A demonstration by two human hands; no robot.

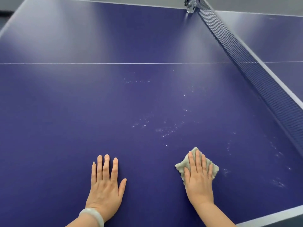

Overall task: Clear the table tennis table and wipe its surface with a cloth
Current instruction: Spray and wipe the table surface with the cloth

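Cloth (180,168), a small grey-beige rag, lies flat on the blue table tennis table (114,104) at about 5 o'clock. The right hand (199,179) presses on it with straight fingers and grips nothing. The left hand (105,182), also open and flat, rests on the bare surface at 7 o'clock, a pale bracelet (91,216) on its wrist.

Whitish specks (164,130) scatter from the centre toward 4 o'clock, near the net (262,82). Because the rag is only pinned under a flat palm, a fast stroke could let it bunch or slip free, leaving streaks. A clear bottle-like object (191,5) stands at 1 o'clock by the net's far end, and a long sweep there might topple it.
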